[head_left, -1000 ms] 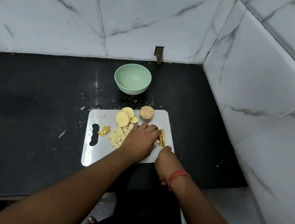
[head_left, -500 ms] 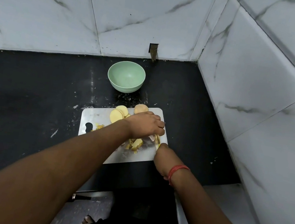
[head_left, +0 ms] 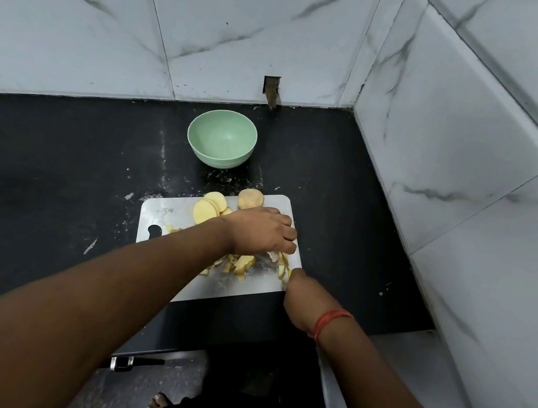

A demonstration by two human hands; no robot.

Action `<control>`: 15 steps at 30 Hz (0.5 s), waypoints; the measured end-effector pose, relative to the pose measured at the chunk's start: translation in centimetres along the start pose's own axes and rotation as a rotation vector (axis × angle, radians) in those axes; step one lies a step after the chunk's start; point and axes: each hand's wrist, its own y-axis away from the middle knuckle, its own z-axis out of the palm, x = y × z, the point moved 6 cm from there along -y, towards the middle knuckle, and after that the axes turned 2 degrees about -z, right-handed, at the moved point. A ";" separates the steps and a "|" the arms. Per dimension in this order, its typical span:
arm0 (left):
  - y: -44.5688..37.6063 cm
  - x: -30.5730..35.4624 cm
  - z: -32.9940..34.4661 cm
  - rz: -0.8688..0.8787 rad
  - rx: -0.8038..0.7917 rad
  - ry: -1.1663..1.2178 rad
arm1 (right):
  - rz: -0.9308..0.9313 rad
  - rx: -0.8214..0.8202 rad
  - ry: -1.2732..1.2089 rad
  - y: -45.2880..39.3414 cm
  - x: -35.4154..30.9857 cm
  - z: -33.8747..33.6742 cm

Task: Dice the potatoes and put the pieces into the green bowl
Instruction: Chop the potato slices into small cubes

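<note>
Rectangular steel-grey cutting board (head_left: pixel 248 291) is laid on the black stone countertop (head_left: pixel 40 171), slotted handle hole at its left end, near edge reaching the counter's front edge.

Left hand (head_left: pixel 262 232) is seen palm-down over the right half of the board, fingers curled downward onto a pale yellow potato slice (head_left: pixel 279 257) at the board's right edge. The contact itself is covered by the knuckles, so whether it is a pinch or just a press cannot be told.

Right hand (head_left: pixel 299 298) is seen at the board's near-right corner, fingers closed in a fist round a handle, presumably a knife's. Only a small yellowish bit shows at the top of the fist; the blade cannot be made out. A red thread band (head_left: pixel 331 319) is worn on that wrist.

Potato state:
- cut yellow potato pieces (head_left: pixel 238 267) heaped mid-board, just below the left hand
- round yellow potato slices (head_left: pixel 208 209) stacked overlapping at the far edge, partly covered by the left wrist
- uncut potato end piece (head_left: pixel 251 199) beside them at the far edge, cut face up

Round pale green bowl (head_left: pixel 221 138) is set upright on the counter beyond the board, apart from it, near the white marble-tiled wall (head_left: pixel 112 26). No potato is seen inside.

White specks are scattered on the counter around the board.
</note>
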 end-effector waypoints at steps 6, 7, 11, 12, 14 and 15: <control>0.4 -0.8 -0.3 -0.060 -0.002 -0.011 | -0.006 -0.040 0.013 1.1 2.3 1.3; 0.8 -1.3 -0.4 -0.081 0.001 -0.017 | -0.024 -0.048 0.014 1.5 2.5 1.5; 2.1 -2.6 0.1 -0.160 -0.021 -0.046 | -0.049 -0.040 -0.034 2.4 3.3 1.5; 2.2 -2.5 0.2 -0.191 -0.026 -0.053 | -0.054 -0.013 -0.076 2.6 3.4 1.0; 2.2 -2.2 0.5 -0.270 -0.024 -0.080 | -0.071 0.079 -0.190 2.9 3.4 -0.2; 2.1 -2.1 0.7 -0.321 -0.022 -0.087 | -0.065 0.118 -0.244 2.9 3.3 -0.6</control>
